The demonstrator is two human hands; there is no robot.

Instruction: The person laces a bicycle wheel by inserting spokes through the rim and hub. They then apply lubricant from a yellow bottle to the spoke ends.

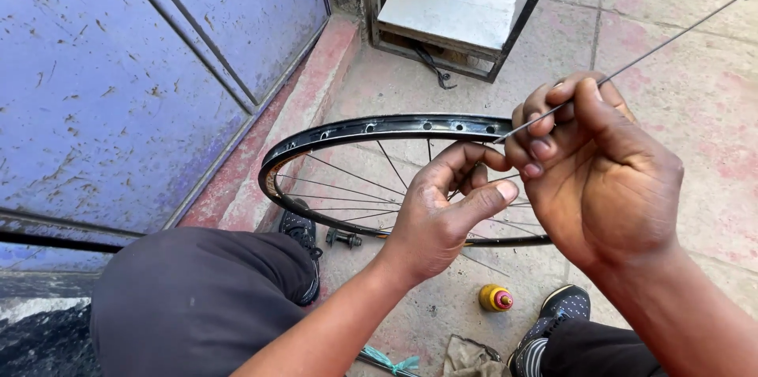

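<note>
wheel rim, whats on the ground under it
Under the rim lies paved ground, seen between the spokes, with a bolt at its near edge. The left hand and right hand cover the rest.

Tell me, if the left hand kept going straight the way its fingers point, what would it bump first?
Probably the right hand: the left hand points up and right, its fingertips almost touching the fingers pinching the thin spoke. Depth is unclear; the wheel rim lies behind.

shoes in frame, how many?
2. One dark shoe is left of the left hand, beside the wheel rim. The other shoe is at bottom right, near the yellow bottle, below the right hand.
</note>
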